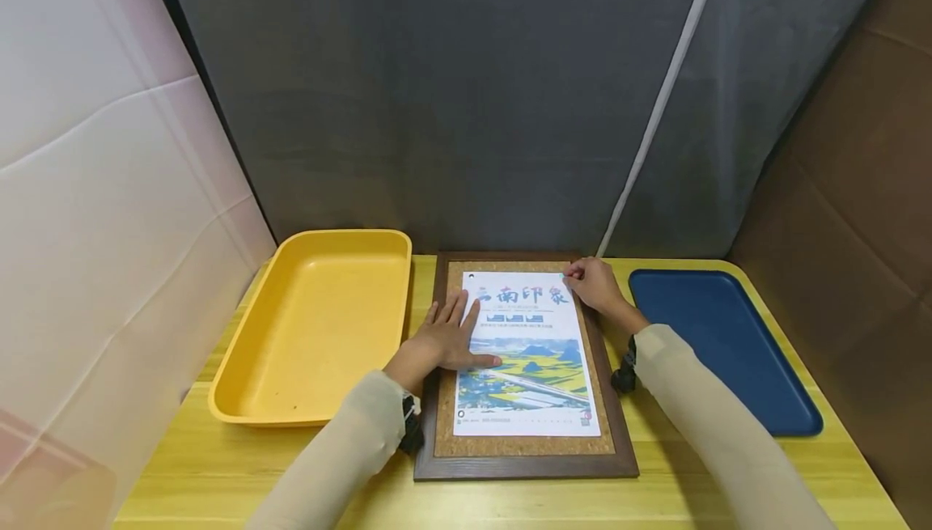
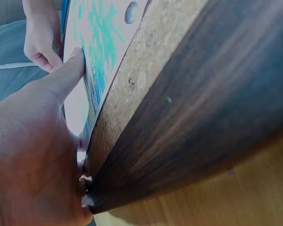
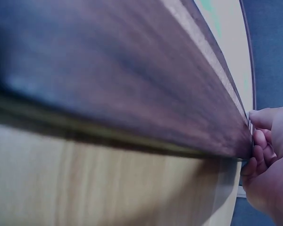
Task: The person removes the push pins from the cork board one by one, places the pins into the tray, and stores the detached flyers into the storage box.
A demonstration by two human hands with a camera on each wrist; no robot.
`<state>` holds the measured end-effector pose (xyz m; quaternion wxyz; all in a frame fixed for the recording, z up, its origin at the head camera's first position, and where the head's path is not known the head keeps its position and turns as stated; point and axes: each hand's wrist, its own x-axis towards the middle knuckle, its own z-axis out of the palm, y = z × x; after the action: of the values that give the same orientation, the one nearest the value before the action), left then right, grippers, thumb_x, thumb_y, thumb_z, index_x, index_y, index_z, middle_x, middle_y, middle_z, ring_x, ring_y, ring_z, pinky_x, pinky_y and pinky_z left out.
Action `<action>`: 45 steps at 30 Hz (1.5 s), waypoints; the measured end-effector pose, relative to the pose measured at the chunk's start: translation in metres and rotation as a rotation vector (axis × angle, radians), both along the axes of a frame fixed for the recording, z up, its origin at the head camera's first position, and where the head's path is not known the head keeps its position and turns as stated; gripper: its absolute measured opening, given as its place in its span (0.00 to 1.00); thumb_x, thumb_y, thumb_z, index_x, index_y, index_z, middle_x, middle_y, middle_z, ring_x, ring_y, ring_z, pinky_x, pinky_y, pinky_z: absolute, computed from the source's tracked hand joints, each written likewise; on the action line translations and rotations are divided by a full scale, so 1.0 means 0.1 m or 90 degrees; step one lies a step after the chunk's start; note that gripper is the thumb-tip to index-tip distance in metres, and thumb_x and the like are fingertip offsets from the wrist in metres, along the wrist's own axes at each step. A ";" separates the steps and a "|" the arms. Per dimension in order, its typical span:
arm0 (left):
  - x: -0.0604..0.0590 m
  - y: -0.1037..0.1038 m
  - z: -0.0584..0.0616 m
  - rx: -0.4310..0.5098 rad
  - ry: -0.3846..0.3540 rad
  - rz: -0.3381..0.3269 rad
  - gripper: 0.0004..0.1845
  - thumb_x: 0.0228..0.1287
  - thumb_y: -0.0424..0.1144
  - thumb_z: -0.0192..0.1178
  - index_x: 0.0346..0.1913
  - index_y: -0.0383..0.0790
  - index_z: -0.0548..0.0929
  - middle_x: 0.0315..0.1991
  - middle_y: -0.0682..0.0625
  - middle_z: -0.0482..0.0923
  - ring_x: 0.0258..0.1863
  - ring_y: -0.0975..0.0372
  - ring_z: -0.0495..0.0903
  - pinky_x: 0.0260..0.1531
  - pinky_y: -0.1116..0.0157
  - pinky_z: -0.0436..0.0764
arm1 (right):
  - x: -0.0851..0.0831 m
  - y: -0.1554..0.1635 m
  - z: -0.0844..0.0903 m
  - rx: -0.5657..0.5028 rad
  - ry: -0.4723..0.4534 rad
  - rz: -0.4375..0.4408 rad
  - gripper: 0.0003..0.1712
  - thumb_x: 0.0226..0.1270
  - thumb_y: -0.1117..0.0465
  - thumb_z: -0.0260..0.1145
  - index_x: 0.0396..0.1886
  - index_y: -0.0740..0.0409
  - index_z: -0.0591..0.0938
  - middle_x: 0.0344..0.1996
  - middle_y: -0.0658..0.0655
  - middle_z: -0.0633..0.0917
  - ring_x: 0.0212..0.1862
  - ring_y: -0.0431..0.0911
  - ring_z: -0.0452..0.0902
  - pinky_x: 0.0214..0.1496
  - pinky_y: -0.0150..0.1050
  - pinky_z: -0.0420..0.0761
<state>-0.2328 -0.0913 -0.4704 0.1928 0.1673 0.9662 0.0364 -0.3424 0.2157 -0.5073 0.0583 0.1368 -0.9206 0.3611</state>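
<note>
A printed poster (image 1: 535,376) with a landscape and large characters lies on a cork board (image 1: 535,445) in a dark wooden frame (image 1: 524,468). My left hand (image 1: 446,340) rests flat on the poster's left side, fingers spread, thumb across the picture. At the poster's top right corner my right hand (image 1: 593,283) has its fingers curled, pinching a small greenish thing, seemingly a thumbtack (image 1: 565,276), mostly hidden by the fingertips. A round grey disc (image 2: 131,12) like a thumbtack head shows at a poster corner in the left wrist view. Small round marks sit at both left corners.
On the left of the wooden table (image 1: 502,506) stands a deep yellow tray (image 1: 309,419). A flat blue tray (image 1: 728,344) lies to the right. A grey curtain (image 1: 437,109) rises behind the table, with a white strip (image 1: 658,105) slanting down it.
</note>
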 end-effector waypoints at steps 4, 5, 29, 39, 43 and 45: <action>0.00 0.01 -0.01 -0.004 -0.001 -0.001 0.63 0.65 0.80 0.51 0.88 0.44 0.40 0.87 0.42 0.28 0.86 0.48 0.30 0.82 0.43 0.35 | -0.02 -0.02 0.00 -0.011 -0.024 -0.019 0.08 0.75 0.66 0.69 0.42 0.69 0.89 0.33 0.62 0.87 0.34 0.50 0.79 0.37 0.39 0.77; -0.01 0.01 -0.02 -0.005 -0.001 -0.001 0.63 0.65 0.80 0.51 0.88 0.44 0.39 0.87 0.42 0.28 0.86 0.48 0.29 0.82 0.43 0.35 | -0.02 -0.02 0.00 -0.010 -0.029 -0.023 0.08 0.75 0.66 0.69 0.42 0.69 0.89 0.33 0.62 0.87 0.33 0.50 0.79 0.37 0.38 0.77; 0.00 -0.03 -0.06 0.007 -0.008 -0.003 0.62 0.66 0.81 0.47 0.88 0.46 0.36 0.87 0.43 0.24 0.86 0.49 0.25 0.81 0.44 0.29 | -0.08 -0.07 0.11 0.001 -0.117 -0.021 0.09 0.79 0.66 0.64 0.42 0.69 0.87 0.29 0.57 0.83 0.29 0.46 0.73 0.34 0.36 0.72; -0.08 -0.05 -0.19 0.000 -0.018 0.004 0.65 0.63 0.85 0.44 0.87 0.48 0.34 0.86 0.44 0.19 0.85 0.50 0.21 0.80 0.43 0.26 | -0.11 -0.06 0.10 0.013 -0.116 0.005 0.10 0.80 0.66 0.62 0.42 0.69 0.86 0.29 0.57 0.81 0.31 0.47 0.74 0.37 0.37 0.74; -0.13 -0.04 -0.28 -0.022 -0.032 0.008 0.65 0.62 0.86 0.44 0.87 0.50 0.30 0.85 0.44 0.17 0.84 0.50 0.19 0.80 0.42 0.25 | -0.11 -0.04 0.09 0.018 -0.112 0.013 0.09 0.80 0.66 0.62 0.42 0.68 0.86 0.29 0.57 0.81 0.31 0.47 0.74 0.39 0.38 0.75; -0.17 -0.03 -0.32 -0.038 -0.044 0.011 0.66 0.61 0.86 0.43 0.86 0.51 0.27 0.84 0.46 0.13 0.83 0.50 0.16 0.79 0.42 0.23 | -0.11 -0.03 0.09 0.018 -0.109 0.015 0.09 0.80 0.66 0.63 0.41 0.68 0.86 0.29 0.57 0.81 0.32 0.47 0.74 0.39 0.38 0.76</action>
<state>-0.2498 -0.0944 -0.5027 0.2311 0.1516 0.9609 0.0148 -0.3531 0.2123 -0.4988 -0.0268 0.1169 -0.9255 0.3592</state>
